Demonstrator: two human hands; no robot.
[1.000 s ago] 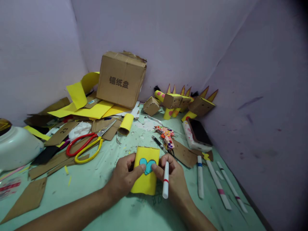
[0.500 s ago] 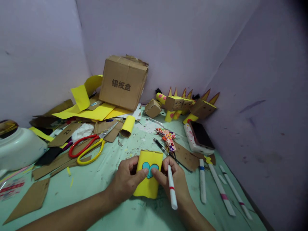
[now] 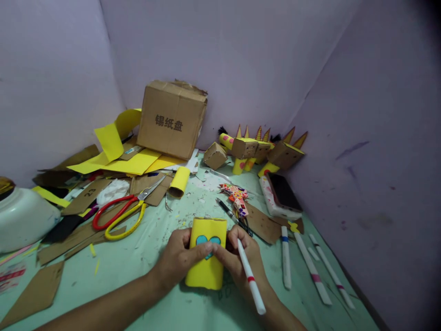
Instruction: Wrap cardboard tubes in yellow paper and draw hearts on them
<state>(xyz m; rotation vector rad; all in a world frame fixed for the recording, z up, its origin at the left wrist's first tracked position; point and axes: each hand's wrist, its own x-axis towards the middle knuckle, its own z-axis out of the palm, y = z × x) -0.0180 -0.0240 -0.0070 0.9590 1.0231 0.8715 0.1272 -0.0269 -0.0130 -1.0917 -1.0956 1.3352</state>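
A yellow paper-covered tube (image 3: 206, 275), somewhat flattened, bears a blue heart shape (image 3: 202, 241) on its upper face. My left hand (image 3: 182, 257) grips its left side, thumb on the heart. From the right, my right hand (image 3: 243, 257) holds the same tube, its thumb touching near the left thumb. A white marker with a red band (image 3: 253, 285) is tucked in the right hand and slants down toward me. The fingers behind the tube are hidden.
Scissors (image 3: 119, 216), a small yellow tube (image 3: 179, 182) and cardboard scraps lie left. A cardboard box (image 3: 172, 120) stands behind. Horned cardboard figures (image 3: 284, 155) are at the back right, with a phone (image 3: 285, 191) and several white markers (image 3: 285, 257) nearer.
Both thumbs have come closer together over the heart. The marker in my right hand has tilted further, its lower end moving right and down. The whole view has shifted slightly.
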